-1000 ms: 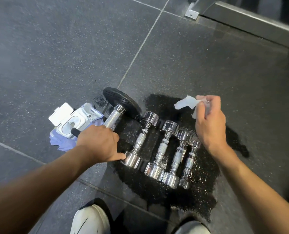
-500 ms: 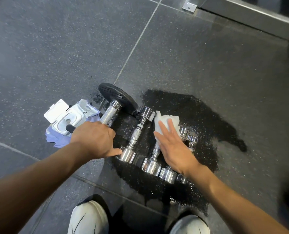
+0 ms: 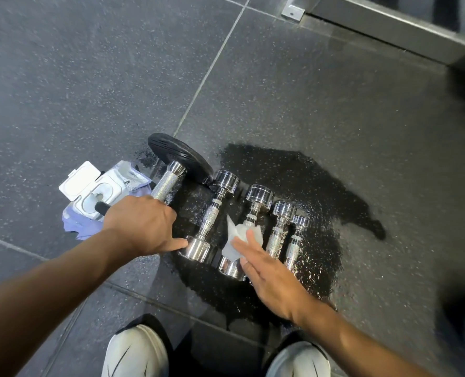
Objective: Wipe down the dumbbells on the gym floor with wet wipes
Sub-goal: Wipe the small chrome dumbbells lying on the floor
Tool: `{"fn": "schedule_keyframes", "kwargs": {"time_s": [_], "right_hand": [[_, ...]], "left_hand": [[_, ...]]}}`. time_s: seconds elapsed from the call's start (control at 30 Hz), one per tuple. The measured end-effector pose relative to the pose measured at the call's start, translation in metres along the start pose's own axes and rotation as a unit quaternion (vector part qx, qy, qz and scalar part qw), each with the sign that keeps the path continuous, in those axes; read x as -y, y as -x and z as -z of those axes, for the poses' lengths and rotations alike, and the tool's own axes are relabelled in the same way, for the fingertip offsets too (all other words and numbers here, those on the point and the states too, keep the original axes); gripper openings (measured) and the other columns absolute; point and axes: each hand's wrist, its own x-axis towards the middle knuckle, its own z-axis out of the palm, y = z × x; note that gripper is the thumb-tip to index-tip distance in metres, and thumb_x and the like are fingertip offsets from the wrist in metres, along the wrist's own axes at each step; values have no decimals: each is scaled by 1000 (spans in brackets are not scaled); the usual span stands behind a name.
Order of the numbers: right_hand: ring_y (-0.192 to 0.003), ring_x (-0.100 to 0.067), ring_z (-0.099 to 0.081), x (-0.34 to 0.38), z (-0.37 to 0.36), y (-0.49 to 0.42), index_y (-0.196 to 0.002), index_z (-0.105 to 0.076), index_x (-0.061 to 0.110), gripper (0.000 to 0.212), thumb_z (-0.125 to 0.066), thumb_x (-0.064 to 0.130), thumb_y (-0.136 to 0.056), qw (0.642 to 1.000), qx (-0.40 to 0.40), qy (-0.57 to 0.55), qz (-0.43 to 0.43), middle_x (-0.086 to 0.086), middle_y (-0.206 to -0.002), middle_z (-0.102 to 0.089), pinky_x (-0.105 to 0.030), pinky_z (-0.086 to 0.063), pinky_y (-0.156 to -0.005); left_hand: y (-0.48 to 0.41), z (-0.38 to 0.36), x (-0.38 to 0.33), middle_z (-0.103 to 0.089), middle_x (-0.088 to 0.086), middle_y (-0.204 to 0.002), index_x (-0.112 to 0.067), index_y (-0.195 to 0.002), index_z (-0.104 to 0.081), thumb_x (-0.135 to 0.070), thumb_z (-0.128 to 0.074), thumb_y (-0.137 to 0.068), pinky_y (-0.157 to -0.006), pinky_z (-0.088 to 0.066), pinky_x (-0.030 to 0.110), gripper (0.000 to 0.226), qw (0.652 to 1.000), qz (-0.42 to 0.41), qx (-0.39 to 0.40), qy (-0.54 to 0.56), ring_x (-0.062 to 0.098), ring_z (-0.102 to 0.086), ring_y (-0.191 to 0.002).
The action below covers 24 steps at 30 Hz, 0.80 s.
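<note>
Risk of a roll or skid: round chrome heads on a wet black patch point(image 3: 294, 172) of speckled rubber floor point(image 3: 334, 104), liable under a hard sideways push to knock into neighbours, the crumpled white wet wipe point(image 3: 242, 235) likely to slip off the knurled handle. Left hand point(image 3: 141, 227) clenched round the steel grip of the big black-plated dumbbell point(image 3: 179, 156), thumb at the near head of the first small chrome dumbbell point(image 3: 209, 221); right hand point(image 3: 272, 278) flat, fingers straight, pressing the wipe onto the second chrome dumbbell point(image 3: 259, 197). Four mirror-bright dumbbells side by side, largest left, smallest right, just ahead of white shoes point(image 3: 135, 352).
</note>
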Motion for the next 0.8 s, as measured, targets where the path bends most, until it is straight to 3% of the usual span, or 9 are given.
{"fn": "schedule_keyframes", "kwargs": {"time_s": [0.17, 0.3, 0.4, 0.5, 0.53, 0.67, 0.8], "right_hand": [[-148, 11, 17, -1, -20, 15, -158, -9, 47, 51, -22, 45, -109, 995, 12, 91, 46, 33, -163, 10, -36, -3, -128], [-152, -4, 21, -3, -22, 24, -161, -15, 39, 56, -33, 44, -107, 979, 0, 150, 137, 25, -165, -9, -44, 2, -125], [-157, -12, 5, -8, -20, 26, -159, -26, 37, 55, -41, 40, -107, 967, -29, 154, 201, 21, -166, -16, -42, -5, -125], [-146, -14, -37, -16, -21, 13, -155, -41, 26, 47, -47, 28, -108, 950, -136, 142, 243, 7, -160, -39, -41, -34, -118], [-140, -16, -44, -19, -23, 5, -153, -43, 20, 46, -47, 27, -108, 947, -158, 149, 238, 3, -155, -44, -41, -40, -114], [-141, -25, -40, -23, -33, -20, -153, -38, 10, 54, -39, 40, -108, 935, -157, 254, 193, -6, -152, -45, -45, -35, -117], [-149, -34, -32, -11, -52, -32, -156, -31, 3, 60, -32, 36, -106, 904, -149, 354, 190, -16, -160, -37, -48, -23, -124]], "left_hand": [[0, 1, 0, -67, -9, -96, -31, -85, -51, -92, -34, -83, -68, -42, 33, 64, 1000, -5, -8, -13, 17, -58, -88], [1, 4, -2, -68, -9, -99, -31, -87, -51, -91, -33, -84, -67, -39, 33, 62, 1000, -6, -5, -22, 17, -54, -85], [1, 5, -3, -68, -8, -100, -31, -88, -51, -91, -33, -84, -67, -38, 33, 62, 1000, -7, -6, -25, 17, -59, -90], [0, 3, -2, -68, -8, -100, -32, -88, -50, -91, -33, -84, -68, -40, 34, 62, 1000, -8, -6, -22, 18, -57, -88], [0, 2, -1, -68, -8, -100, -32, -87, -50, -91, -33, -83, -68, -41, 33, 62, 1000, -7, -5, -20, 18, -58, -89], [-1, -1, 0, -69, -9, -99, -32, -85, -50, -92, -33, -82, -71, -45, 34, 63, 1000, -8, -12, -17, 19, -64, -96], [-2, -3, 0, -68, -9, -96, -32, -85, -51, -92, -33, -83, -70, -45, 33, 63, 1000, -9, -17, -16, 19, -63, -94]]}}
